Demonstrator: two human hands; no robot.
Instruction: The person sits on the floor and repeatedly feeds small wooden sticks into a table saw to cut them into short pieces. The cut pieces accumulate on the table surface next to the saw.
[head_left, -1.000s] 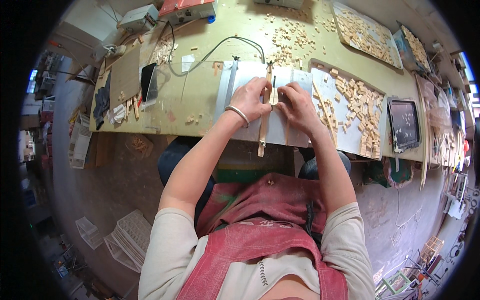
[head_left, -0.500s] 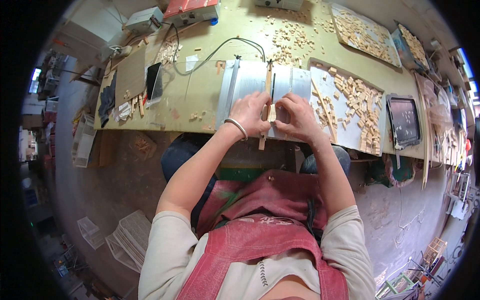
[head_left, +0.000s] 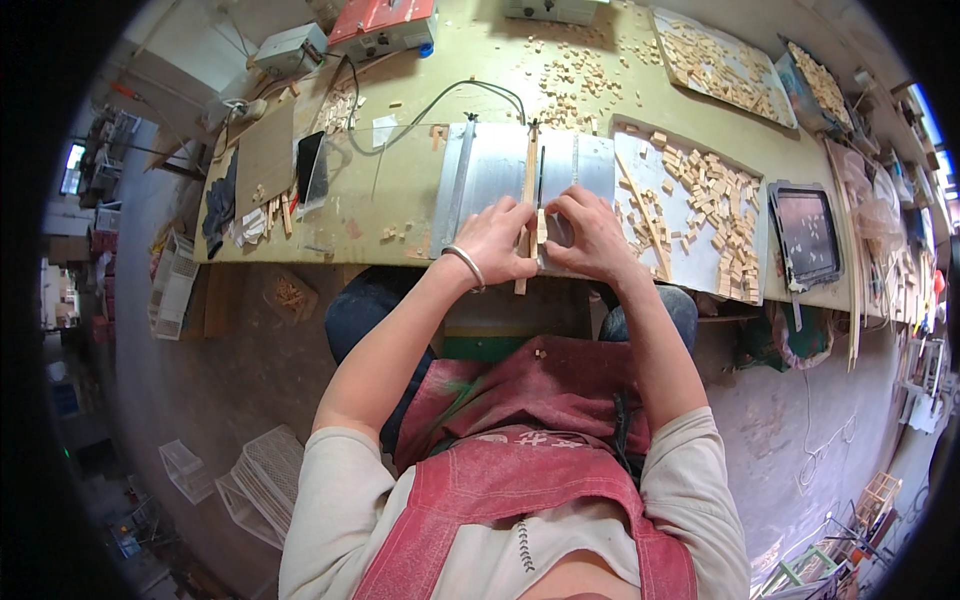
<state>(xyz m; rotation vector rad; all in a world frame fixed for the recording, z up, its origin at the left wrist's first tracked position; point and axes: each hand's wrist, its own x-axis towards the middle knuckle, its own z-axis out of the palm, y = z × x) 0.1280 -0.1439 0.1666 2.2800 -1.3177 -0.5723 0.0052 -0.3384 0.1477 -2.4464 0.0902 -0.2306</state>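
A small pale wooden block point(head_left: 541, 228) stands between my hands near the front edge of a silvery metal plate point(head_left: 490, 165). My left hand point(head_left: 497, 242) is closed, its thumb and fingertips at the block's left side, beside a long wooden strip point(head_left: 529, 172). That strip runs front to back along the plate, and its near end sticks out past the table's edge. From the other side my right hand point(head_left: 592, 238) curls round, thumb and forefinger pinching at the block. A dark narrow slot point(head_left: 542, 168) lies in the plate just beyond the block. My fingers partly hide the block.
Right of the plate, a tray point(head_left: 625, 135) holds many small wooden blocks and a thin stick. A dark-framed tray point(head_left: 777, 235) lies further right. Loose blocks scatter behind, near another full tray point(head_left: 660, 45). A black cable point(head_left: 440, 95) crosses the table; a phone point(head_left: 308, 165) lies left.
The view has shifted slightly. The block between my hands looks narrower and more upright, and my fingers have moved a little around it. Both hands stay at the same place on the plate.
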